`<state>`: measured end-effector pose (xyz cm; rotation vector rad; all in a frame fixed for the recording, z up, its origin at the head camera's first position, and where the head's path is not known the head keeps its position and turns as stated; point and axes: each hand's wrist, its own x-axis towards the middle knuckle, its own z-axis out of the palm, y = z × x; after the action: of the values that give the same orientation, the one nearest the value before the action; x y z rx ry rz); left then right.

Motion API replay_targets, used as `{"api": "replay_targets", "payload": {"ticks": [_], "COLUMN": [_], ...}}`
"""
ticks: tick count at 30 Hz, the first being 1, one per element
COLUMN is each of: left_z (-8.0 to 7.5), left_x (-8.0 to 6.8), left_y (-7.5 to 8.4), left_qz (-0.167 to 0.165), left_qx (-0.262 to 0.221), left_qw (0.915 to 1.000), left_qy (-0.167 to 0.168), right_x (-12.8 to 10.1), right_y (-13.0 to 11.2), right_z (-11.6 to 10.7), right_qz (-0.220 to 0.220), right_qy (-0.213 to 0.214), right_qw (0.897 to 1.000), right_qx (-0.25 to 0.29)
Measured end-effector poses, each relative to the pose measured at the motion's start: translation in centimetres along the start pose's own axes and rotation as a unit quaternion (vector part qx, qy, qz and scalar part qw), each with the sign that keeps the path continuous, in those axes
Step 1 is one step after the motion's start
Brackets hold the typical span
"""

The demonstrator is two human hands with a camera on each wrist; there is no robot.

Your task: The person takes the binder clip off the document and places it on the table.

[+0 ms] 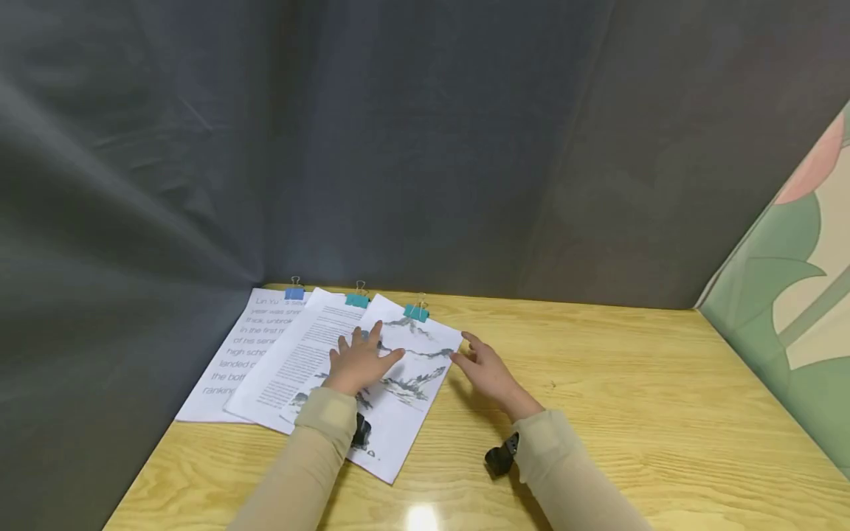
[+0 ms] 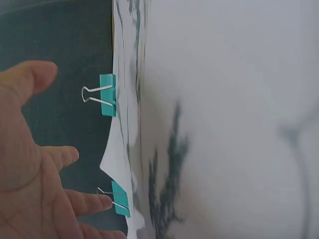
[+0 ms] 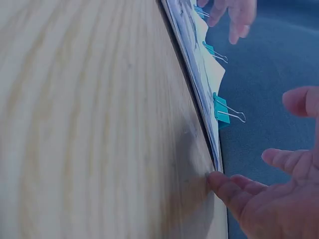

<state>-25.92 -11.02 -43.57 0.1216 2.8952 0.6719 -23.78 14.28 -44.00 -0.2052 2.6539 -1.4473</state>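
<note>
A stack of white sheets (image 1: 405, 420) printed with an ink mountain landscape lies tilted on the table, a teal binder clip (image 1: 416, 313) on its top edge. My left hand (image 1: 358, 366) is over its upper left part with the fingers spread; whether the palm presses the paper I cannot tell. At the stack's upper right corner is my right hand (image 1: 491, 376), fingers extended. In the right wrist view a fingertip of the right hand (image 3: 279, 199) touches the paper's corner. Partly beneath lies a text-covered stack (image 1: 312, 343) with another teal binder clip (image 1: 357, 300).
Farthest left is a large-print text stack (image 1: 215, 376) with a blue binder clip (image 1: 294, 293), partly covered by the middle one. Dark cloth (image 1: 425, 147) rises behind and left of the wooden table (image 1: 631, 413). A floral panel (image 1: 797, 310) stands at the right.
</note>
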Motion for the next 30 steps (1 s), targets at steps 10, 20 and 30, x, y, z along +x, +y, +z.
{"api": "replay_targets", "payload": {"ticks": [10, 20, 30], "left_z": [-0.6, -0.9, -1.6], "left_x": [0.8, 0.6, 0.6], "left_y": [-2.1, -2.5, -2.1], "left_qz": [-0.023, -0.013, -0.007], "left_qx": [-0.005, -0.022, -0.066], "left_qw": [0.9997, 0.9997, 0.9978], "left_qy": [-0.002, 0.001, 0.009], "right_x": [0.2, 0.4, 0.7], "right_y": [-0.2, 0.3, 0.6], "right_z": [0.4, 0.9, 0.5], "right_qz": [0.049, 0.051, 0.129], "right_qy": [0.012, 0.006, 0.014], "right_qw": [0.992, 0.973, 0.9], "right_qx": [0.115, 0.227, 0.416]}}
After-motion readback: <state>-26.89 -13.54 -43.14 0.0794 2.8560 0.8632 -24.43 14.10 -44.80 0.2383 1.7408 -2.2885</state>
